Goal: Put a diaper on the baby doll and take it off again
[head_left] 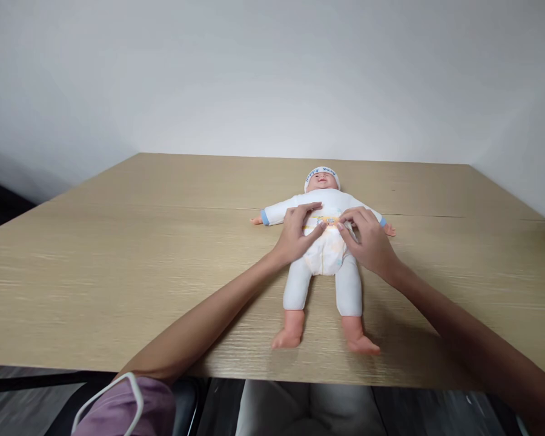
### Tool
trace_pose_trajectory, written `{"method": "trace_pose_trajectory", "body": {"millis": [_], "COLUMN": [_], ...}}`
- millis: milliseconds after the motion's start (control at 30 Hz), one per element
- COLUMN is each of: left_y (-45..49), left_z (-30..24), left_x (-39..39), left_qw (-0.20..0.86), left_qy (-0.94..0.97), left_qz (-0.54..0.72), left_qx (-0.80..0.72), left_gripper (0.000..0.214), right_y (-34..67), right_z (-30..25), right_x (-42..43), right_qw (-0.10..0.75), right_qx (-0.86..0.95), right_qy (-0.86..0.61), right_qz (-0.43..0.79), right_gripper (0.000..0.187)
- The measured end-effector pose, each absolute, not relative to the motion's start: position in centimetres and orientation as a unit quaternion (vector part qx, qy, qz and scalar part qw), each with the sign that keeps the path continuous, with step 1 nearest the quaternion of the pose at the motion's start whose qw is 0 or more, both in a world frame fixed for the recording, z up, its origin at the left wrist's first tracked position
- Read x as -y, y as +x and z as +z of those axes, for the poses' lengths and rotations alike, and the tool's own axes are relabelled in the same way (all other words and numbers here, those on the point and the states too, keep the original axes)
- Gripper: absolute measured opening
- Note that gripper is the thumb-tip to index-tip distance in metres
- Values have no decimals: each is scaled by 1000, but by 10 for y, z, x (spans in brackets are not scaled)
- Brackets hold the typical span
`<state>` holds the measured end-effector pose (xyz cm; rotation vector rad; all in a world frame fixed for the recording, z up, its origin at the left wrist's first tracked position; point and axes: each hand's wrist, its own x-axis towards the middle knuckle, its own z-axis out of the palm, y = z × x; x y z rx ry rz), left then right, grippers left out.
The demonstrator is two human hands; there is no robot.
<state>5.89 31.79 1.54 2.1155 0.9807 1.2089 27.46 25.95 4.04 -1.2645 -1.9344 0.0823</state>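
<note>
Diaper [324, 257] is wrapped around doll [329, 198], laid face-up on table [118, 260]. Waistband [329, 221] could be skewed if tugged unevenly. Left hand [297, 233]: fingers half-spread over diaper, nothing gripped. Right hand [370, 239]: fingers bunched at waistband; pinch can't be confirmed. Wood-grain table is backed by pale wall [254, 79].

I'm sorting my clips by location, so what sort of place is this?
Probably a plain indoor workroom: a wooden table, a pale wall behind it, and a doll in a diaper.
</note>
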Motion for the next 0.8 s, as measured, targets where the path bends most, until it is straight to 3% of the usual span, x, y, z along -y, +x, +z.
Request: {"method": "trace_pose_trajectory", "body": {"millis": [200,333,467,567,700,800], "left_y": [39,18,-2,-10,-6,2], "left_z": [17,8,-5,-11,-11,-5], "left_x": [-337,-365,-381,-382,-379,-376], "left_qw": [202,99,63,48,29,38], "left_qy": [782,752,775,792,795,774], "left_qz": [466,452,329,276,250,241], "left_qx": [-362,-470,-536,-542,-552,-585], "left_gripper": [41,46,52,59,66,58], "right_y": [293,320,344,347,339,336], "right_z": [32,35,21,-1,-19,-17], "right_x": [-231,-259,-304,-325,-331,-329], "right_qw": [412,479,394,333,335,339], "right_qx": [792,747,745,743,718,714], "right_qy": [-441,-461,-533,-577,-608,-611], "right_qz": [88,28,-67,-65,-48,-44], "right_gripper": [45,41,50,57,52,50]}}
